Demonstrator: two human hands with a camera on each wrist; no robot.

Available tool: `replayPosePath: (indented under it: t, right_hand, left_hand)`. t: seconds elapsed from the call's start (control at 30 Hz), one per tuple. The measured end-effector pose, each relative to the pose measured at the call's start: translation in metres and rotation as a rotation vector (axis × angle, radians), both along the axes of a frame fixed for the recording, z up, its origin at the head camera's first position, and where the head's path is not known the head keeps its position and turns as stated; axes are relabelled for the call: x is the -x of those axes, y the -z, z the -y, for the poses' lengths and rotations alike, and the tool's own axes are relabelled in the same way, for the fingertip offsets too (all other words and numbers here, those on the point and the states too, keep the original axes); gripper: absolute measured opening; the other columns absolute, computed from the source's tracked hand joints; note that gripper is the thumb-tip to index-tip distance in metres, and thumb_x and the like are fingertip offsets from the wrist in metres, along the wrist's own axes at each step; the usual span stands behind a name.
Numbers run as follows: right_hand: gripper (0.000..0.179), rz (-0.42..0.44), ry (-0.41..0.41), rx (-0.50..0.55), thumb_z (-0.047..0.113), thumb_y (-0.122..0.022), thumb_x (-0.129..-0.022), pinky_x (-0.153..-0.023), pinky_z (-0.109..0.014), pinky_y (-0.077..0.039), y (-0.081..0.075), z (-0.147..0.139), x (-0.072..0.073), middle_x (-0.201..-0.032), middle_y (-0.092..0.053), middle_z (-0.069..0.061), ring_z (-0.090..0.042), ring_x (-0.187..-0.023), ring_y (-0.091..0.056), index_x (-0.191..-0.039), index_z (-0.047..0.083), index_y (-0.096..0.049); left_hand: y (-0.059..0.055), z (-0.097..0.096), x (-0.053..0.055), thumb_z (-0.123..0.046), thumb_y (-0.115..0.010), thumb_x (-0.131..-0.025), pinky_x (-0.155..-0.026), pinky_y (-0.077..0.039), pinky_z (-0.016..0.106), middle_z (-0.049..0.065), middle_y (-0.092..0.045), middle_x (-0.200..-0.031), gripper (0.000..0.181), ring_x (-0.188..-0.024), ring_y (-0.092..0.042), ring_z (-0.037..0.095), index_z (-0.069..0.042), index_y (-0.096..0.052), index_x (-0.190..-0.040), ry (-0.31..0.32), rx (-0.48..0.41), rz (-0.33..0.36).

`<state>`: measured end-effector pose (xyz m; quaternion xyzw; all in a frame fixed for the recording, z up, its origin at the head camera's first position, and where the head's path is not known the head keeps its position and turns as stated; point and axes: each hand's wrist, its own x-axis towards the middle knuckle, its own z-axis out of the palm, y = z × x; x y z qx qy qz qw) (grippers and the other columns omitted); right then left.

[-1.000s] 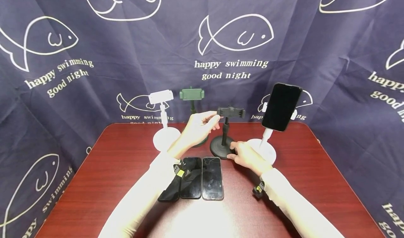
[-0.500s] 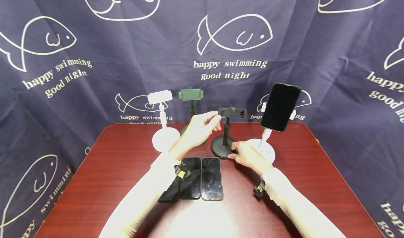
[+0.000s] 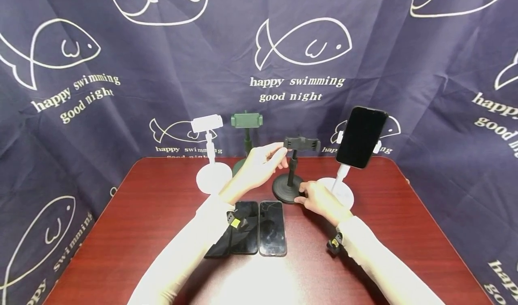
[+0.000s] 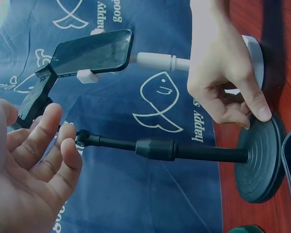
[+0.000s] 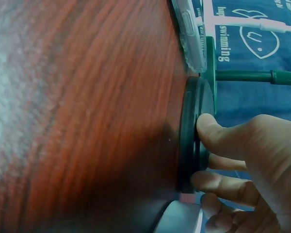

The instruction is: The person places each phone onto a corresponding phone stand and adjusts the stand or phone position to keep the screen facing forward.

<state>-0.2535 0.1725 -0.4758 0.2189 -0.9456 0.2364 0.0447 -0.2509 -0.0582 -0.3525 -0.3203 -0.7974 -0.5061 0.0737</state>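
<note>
A black phone stand (image 3: 292, 175) with a round base stands upright on the table. My left hand (image 3: 259, 165) holds the left end of its clamp (image 3: 302, 143) between thumb and fingers; the other fingers curl loosely in the left wrist view. Down at the base (image 4: 257, 170), my right hand (image 3: 323, 202) pinches the right edge, with the thumb on top and fingers at the side in the right wrist view. The clamp has no phone in it. Just to the right is a white stand (image 3: 339, 175) bearing a black phone (image 3: 361, 137), tilted.
Behind my left hand stand a green phone stand (image 3: 247, 121) and another white one (image 3: 210, 154). Several phones lie side by side near me, including one at the right (image 3: 272, 228); my left arm partly covers the others. A blue fish-print cloth (image 3: 301, 44) hangs behind the table (image 3: 133, 219).
The black stand has shifted slightly right, its clamp more than its base. Both hands have moved a little right with it.
</note>
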Motion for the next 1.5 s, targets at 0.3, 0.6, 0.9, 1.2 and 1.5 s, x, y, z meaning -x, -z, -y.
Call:
replayPosePath:
  t: [0.3,0.6,0.9,1.2,1.5]
  right_hand:
    - [0.027,-0.04,0.03,-0.017,0.018,-0.086,-0.082,-0.058,-0.029,-0.044,0.0,-0.001,0.0,-0.065,-0.062,0.003,-0.011,-0.06,-0.052,-0.072,0.013,-0.062]
    - [0.023,-0.069,0.027,-0.018,0.018,-0.086,-0.083,-0.057,-0.03,-0.045,0.003,-0.001,-0.001,-0.063,-0.06,0.003,-0.011,-0.059,-0.052,-0.075,0.011,-0.065]
    - [0.015,-0.143,-0.002,-0.065,0.011,-0.081,-0.086,-0.058,-0.029,-0.043,0.014,-0.002,-0.017,-0.066,-0.055,0.004,-0.012,-0.063,-0.049,-0.093,0.005,-0.069]
    - [0.032,-0.185,-0.018,-0.035,0.01,-0.081,-0.086,-0.068,-0.039,-0.055,0.012,0.001,-0.046,-0.084,-0.07,-0.007,-0.017,-0.075,-0.065,-0.114,-0.002,-0.069]
    - [0.05,-0.154,-0.044,-0.009,0.014,-0.082,-0.086,-0.078,-0.043,-0.057,0.003,0.004,-0.068,-0.095,-0.07,-0.011,-0.021,-0.086,-0.067,-0.129,-0.001,-0.061]
  left_hand:
    - [-0.005,-0.004,0.004,-0.027,-0.05,-0.109,-0.075,-0.056,0.026,0.001,-0.071,-0.082,0.026,-0.079,-0.068,0.014,-0.011,-0.069,-0.115,-0.01,0.033,0.021]
    - [-0.002,-0.004,0.003,-0.027,-0.048,-0.11,-0.073,-0.056,0.026,0.005,-0.072,-0.084,0.029,-0.079,-0.068,0.014,-0.01,-0.068,-0.122,-0.004,0.028,0.029]
    - [0.018,0.009,-0.009,-0.033,-0.05,-0.109,-0.07,-0.053,0.027,0.001,-0.072,-0.087,0.031,-0.081,-0.068,0.012,-0.016,-0.068,-0.127,-0.01,0.05,0.077]
    - [0.052,0.026,-0.023,-0.034,-0.057,-0.106,-0.072,-0.055,0.028,-0.002,-0.074,-0.092,0.029,-0.084,-0.071,0.016,-0.022,-0.067,-0.13,-0.029,0.113,0.129]
    - [0.084,0.04,-0.045,-0.038,-0.066,-0.1,-0.078,-0.055,0.028,-0.007,-0.07,-0.097,0.035,-0.086,-0.067,0.009,-0.021,-0.066,-0.13,-0.065,0.269,0.074]
